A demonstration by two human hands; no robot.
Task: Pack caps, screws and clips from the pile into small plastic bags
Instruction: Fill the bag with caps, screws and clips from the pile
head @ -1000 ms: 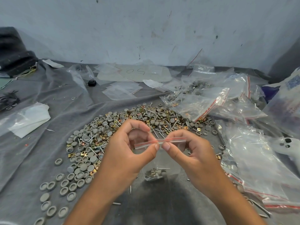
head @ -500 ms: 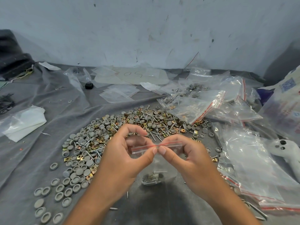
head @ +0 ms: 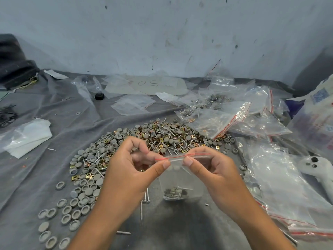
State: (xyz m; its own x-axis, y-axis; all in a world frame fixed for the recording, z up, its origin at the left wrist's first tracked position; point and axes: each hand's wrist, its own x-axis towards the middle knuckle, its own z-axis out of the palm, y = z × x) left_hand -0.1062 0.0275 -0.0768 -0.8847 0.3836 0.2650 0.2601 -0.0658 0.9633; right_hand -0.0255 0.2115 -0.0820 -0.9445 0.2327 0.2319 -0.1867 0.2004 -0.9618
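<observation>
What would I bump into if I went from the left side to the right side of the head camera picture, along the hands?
Folded white plastic sheet → grey caps → left hand → small plastic bag → right hand → white controller.

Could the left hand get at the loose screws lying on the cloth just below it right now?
Probably not yet: the left hand pinches the small bag, though nothing covers the screws.

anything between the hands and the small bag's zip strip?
Nothing visible. The left hand and the right hand both pinch the small bag at its red-lined zip strip; it hangs above the grey cloth.
</observation>
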